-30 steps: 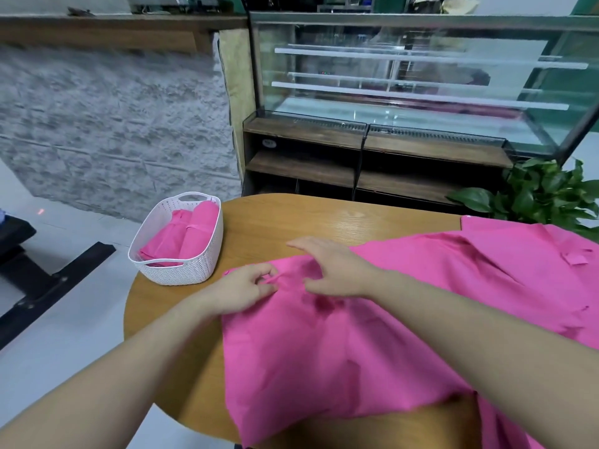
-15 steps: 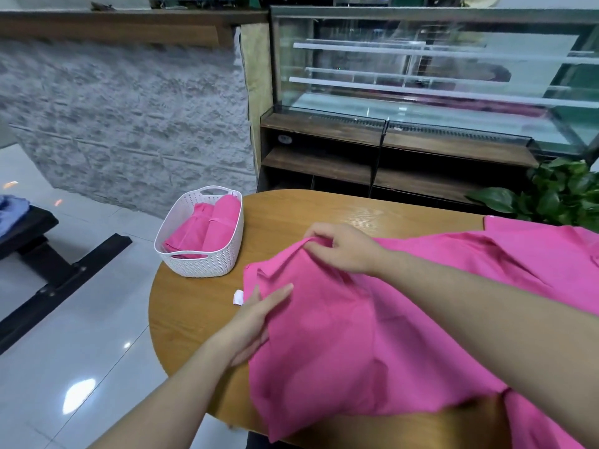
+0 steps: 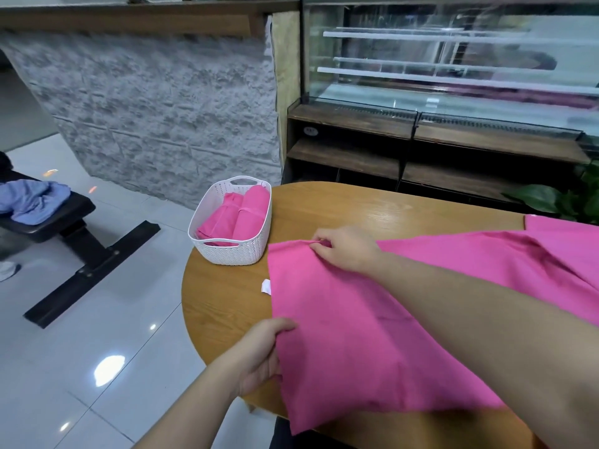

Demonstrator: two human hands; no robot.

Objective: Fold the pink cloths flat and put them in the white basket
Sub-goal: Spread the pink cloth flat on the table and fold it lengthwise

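A pink cloth (image 3: pixel 372 319) lies spread over the round tabletop (image 3: pixel 227 312). The right hand (image 3: pixel 343 251), forearm stretched across the cloth, pinches its far edge with curled fingers. The left hand (image 3: pixel 262 354) grips the near left edge, thumb on top. The basket (image 3: pixel 231 251) sits just left of the cloth, holding folded cloths (image 3: pixel 233 215).

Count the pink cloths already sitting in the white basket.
2 visible: one folded pink cloth on the left side of the white basket, one rolled pink cloth on its right side, lying side by side. More could be hidden underneath them.
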